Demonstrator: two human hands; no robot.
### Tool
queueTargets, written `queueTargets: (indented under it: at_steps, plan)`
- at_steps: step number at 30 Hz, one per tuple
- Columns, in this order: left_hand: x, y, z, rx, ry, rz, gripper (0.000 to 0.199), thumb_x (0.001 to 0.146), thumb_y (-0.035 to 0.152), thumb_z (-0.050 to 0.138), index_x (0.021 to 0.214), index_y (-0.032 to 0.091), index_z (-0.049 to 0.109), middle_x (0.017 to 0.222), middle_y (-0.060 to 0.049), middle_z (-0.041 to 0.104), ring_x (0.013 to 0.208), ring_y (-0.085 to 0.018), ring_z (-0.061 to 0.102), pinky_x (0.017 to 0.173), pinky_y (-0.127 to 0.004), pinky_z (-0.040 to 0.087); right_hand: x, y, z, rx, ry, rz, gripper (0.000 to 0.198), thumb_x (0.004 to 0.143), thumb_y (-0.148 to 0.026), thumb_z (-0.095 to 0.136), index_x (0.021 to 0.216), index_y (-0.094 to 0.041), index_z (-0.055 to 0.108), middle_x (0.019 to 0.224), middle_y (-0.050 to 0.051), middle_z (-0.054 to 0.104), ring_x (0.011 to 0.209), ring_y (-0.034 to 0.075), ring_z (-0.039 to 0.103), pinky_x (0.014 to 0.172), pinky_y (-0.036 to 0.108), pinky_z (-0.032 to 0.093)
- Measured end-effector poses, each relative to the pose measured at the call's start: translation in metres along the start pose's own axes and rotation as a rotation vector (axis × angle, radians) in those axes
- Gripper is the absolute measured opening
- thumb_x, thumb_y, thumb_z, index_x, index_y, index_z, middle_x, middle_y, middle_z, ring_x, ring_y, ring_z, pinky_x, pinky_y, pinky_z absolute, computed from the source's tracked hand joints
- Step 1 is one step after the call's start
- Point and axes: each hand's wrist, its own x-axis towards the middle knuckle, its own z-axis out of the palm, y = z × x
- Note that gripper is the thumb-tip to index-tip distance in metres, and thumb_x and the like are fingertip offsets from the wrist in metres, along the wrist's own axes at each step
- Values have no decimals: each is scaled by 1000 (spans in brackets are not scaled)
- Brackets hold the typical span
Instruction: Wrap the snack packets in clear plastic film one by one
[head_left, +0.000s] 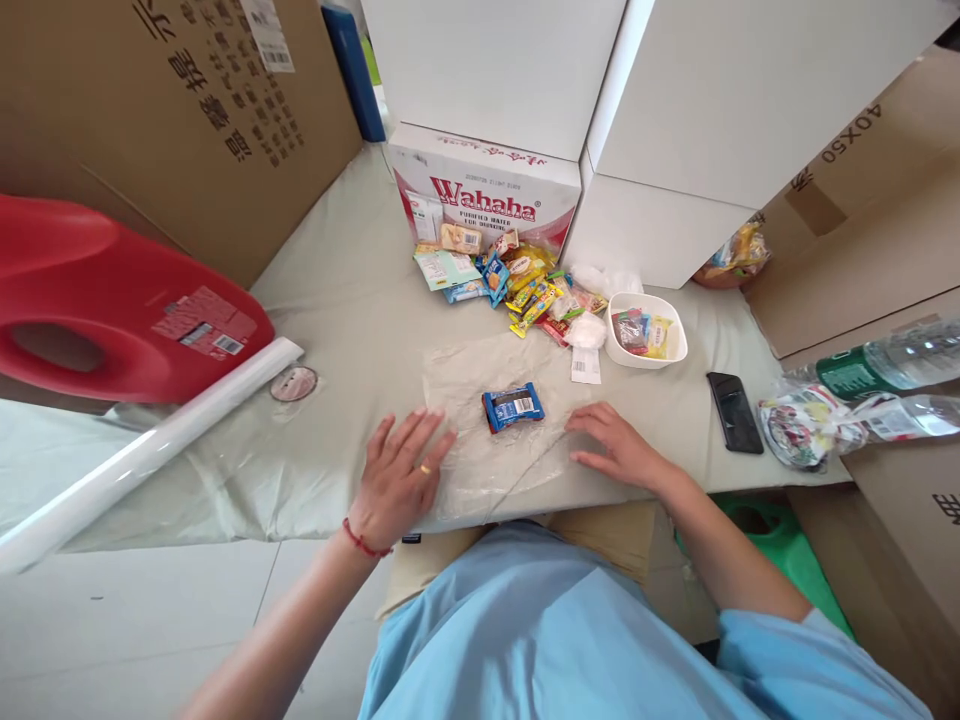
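The left hand (397,475) is laid, grip open, over the left edge of a clear plastic sheet (476,475) spread on the desk (337,300). Near the sheet's middle, a blue snack packet (514,407) is placed. Rightward, the right hand (616,447) is held, grip loosely open, its contact unclear.

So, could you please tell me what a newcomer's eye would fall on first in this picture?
Probably the big red jug at the far left, since it is so large and bright. Next might come the colourful heap of wrapped snacks in front of the Wahaha carton at the back. Nearer the person, a blue packet lies on a thin see-through sheet, between the left hand and the right hand.
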Motion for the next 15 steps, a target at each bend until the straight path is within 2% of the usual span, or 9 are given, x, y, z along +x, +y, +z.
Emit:
queueTargets:
  at_steps: [2, 4, 7, 8, 11, 15]
  plan:
    - [-9, 14, -5, -120, -79, 92, 45, 95, 22, 60, 140, 24, 57, 150, -13, 61, 150, -28, 46, 127, -54, 31, -27, 6, 14, -21, 44, 16, 38, 97, -38, 69, 132, -26, 63, 135, 14, 62, 122, 29, 59, 103, 49, 53]
    - [-19, 23, -6, -207, -173, 119, 34, 95, 29, 63, 128, 22, 62, 148, -14, 63, 148, -28, 49, 125, -51, 35, -43, 8, 32, -40, 142, 58, 23, 101, -32, 63, 122, -26, 68, 131, 13, 65, 118, 28, 60, 99, 48, 55]
    - [-31, 26, -4, -262, -211, 70, 12, 98, 24, 59, 107, 23, 68, 137, -8, 70, 145, -26, 53, 125, -49, 37, -52, 3, 49, -26, 238, 90, 16, 104, -25, 55, 105, -25, 71, 118, 11, 70, 107, 25, 63, 91, 45, 56]
    - [-32, 24, -5, -290, -220, 38, 13, 99, 21, 56, 104, 24, 68, 132, -7, 73, 142, -24, 55, 124, -47, 38, -51, 0, 50, -4, 233, 83, 15, 104, -24, 54, 105, -24, 70, 114, 10, 71, 103, 24, 63, 90, 43, 56]
    - [-26, 14, -14, -386, -273, -78, 17, 102, 24, 51, 106, 25, 68, 120, -4, 77, 130, -20, 65, 119, -43, 45, -41, -7, 35, 85, 154, 46, 14, 106, -25, 52, 105, -23, 66, 99, 7, 73, 90, 21, 63, 82, 37, 54]
    - [10, -11, -29, -386, -328, -212, 22, 101, 40, 53, 102, 27, 71, 116, -4, 78, 127, -23, 66, 111, -42, 52, -4, 1, -2, 76, 80, -5, 18, 106, -27, 50, 100, -21, 67, 89, 6, 72, 84, 20, 61, 78, 32, 50]
